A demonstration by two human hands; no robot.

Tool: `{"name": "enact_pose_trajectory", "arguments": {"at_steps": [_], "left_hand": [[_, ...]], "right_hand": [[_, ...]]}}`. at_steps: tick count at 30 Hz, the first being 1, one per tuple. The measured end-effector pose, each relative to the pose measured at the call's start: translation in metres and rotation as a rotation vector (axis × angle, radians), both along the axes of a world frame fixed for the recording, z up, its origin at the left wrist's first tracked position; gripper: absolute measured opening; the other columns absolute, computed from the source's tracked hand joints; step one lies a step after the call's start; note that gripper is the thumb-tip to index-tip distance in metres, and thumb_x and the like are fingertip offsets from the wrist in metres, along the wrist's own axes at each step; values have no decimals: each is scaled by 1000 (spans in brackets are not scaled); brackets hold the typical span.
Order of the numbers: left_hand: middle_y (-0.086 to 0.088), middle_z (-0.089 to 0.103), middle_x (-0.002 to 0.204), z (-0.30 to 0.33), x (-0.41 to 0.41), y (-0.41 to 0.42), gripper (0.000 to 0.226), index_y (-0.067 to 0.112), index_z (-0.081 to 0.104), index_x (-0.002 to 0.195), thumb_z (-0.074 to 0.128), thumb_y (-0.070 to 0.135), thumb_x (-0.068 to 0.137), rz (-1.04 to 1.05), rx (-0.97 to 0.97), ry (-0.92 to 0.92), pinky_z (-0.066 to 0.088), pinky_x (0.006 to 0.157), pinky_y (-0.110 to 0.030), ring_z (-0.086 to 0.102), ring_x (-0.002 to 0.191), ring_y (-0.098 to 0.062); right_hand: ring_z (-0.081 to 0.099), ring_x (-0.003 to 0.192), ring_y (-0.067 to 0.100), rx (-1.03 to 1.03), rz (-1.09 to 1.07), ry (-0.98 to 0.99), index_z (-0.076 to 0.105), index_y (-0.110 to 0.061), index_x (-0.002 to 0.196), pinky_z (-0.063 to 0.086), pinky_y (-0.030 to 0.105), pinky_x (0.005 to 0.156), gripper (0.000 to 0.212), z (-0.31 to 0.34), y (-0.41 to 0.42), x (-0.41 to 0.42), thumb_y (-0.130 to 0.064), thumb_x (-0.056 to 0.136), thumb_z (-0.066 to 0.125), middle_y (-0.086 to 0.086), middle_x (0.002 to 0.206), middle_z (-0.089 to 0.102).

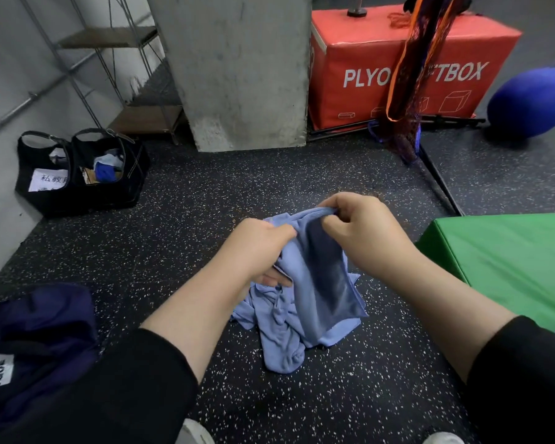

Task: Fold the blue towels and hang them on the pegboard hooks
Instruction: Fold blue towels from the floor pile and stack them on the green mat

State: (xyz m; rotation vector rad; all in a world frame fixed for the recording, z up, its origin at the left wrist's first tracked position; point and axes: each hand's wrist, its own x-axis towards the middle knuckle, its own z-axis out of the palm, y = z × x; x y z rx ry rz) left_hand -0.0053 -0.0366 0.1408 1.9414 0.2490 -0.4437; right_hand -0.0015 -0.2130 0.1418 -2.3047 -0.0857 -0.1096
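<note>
A blue towel (314, 270) hangs crumpled between the two hands above the speckled floor (205, 200), its top edge bunched and lifted, its lower folds sagging down to what looks like a heap of more blue cloth (279, 344) on the floor just below; whether that heap is a second towel or the tail of the same one cannot be told. The right hand (359, 232) pinches the upper hem between thumb and curled fingers, and the left hand (263, 248) grips the cloth a little lower and to the side, fingers wrapped into the fabric. No fold is made yet; this looks like the stage of finding corners and shaking the cloth flat. No pegboard or hooks show in this view, so the hanging step lies somewhere out of sight. The risks from here are plain enough: the hands hold the towel by a bunched edge rather than by two clear corners, so any fold started now would likely come out skewed or lumpy; the trailing part may drag along the floor or snag the heap underneath and lift it along. A green padded block (507, 264) stands near on the right, a dark blue bag (36, 341) lies to the left, and farther off sit a black basket (77, 174) against the wall, a concrete pillar (241, 72), a red plyo box (398, 68) and a blue ball (532, 102).
</note>
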Motion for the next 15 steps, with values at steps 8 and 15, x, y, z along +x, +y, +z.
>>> {"name": "enact_pose_trajectory", "arguments": {"at_steps": [8,15], "left_hand": [[-7,70,77,-9,3,-2,24,15,56,86,59,39,83,63,170,-149,61,58,-37,74,64,-34],[-16,54,60,-4,-4,-7,27,9,51,65,56,28,84,100,53,-170,63,58,-46,53,51,-23]], "right_hand": [[50,56,9,-119,69,-15,72,-26,88,42,29,58,13,5,17,-15,-23,88,59,-6,58,57],[49,59,15,-118,60,-19,72,-20,87,42,32,61,14,11,16,-16,-19,87,57,-3,58,55]]}}
